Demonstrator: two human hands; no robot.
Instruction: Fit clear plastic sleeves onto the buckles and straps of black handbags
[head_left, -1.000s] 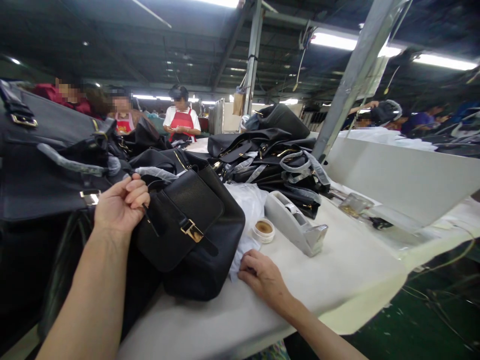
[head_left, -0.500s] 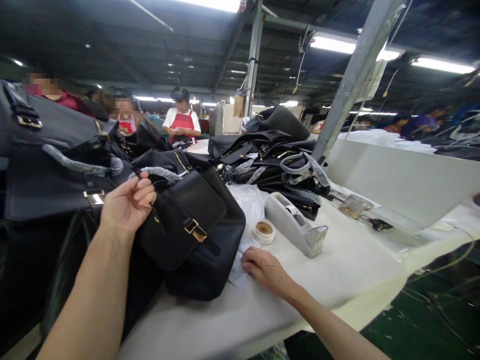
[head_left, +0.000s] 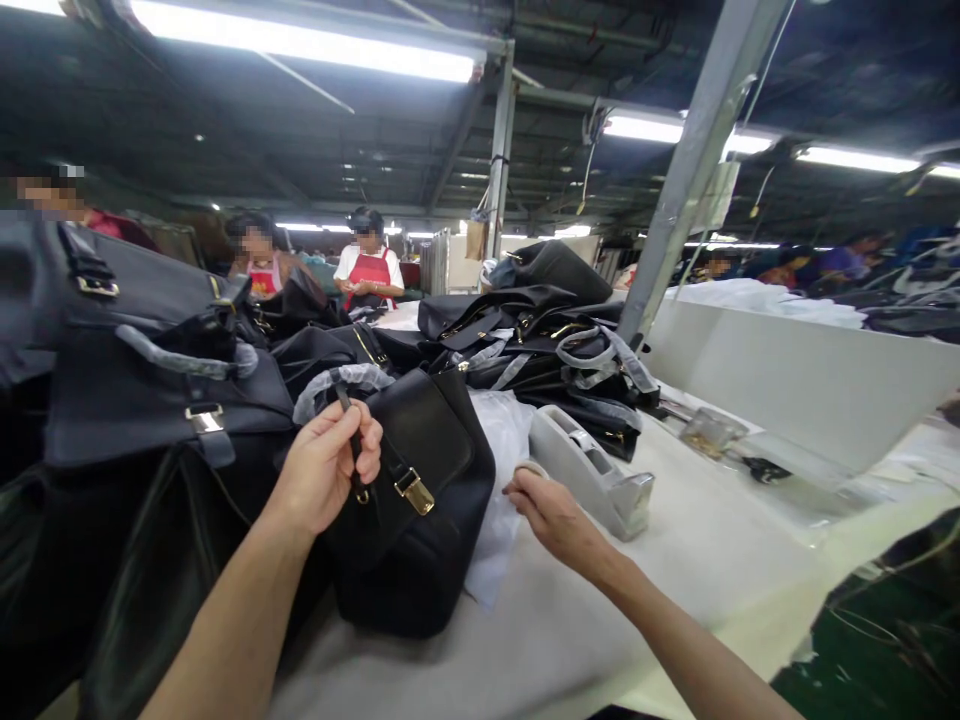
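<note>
Black handbag (head_left: 424, 545) is sitting tilted on the counter (head_left: 697, 530), near the front edge; I'm judging that a hard tug could be tipping it off. Left hand (head_left: 330, 462) is grasping a thin black strap (head_left: 358, 482) by the flap; overpulling could be straining its attachment. Right hand (head_left: 553, 508) is hanging with fingers clenched; I can't tell from afar whether it's pinching anything. Round pot (head_left: 534, 466) is sitting half hidden behind it; a stray knuckle could be knocking it onto the white sheet (head_left: 501, 430). Tape dispenser (head_left: 574, 462) is standing just beyond, risking a snag. Farther back, bags (head_left: 525, 318) are lying heaped; bumping could be starting a slide.
</note>
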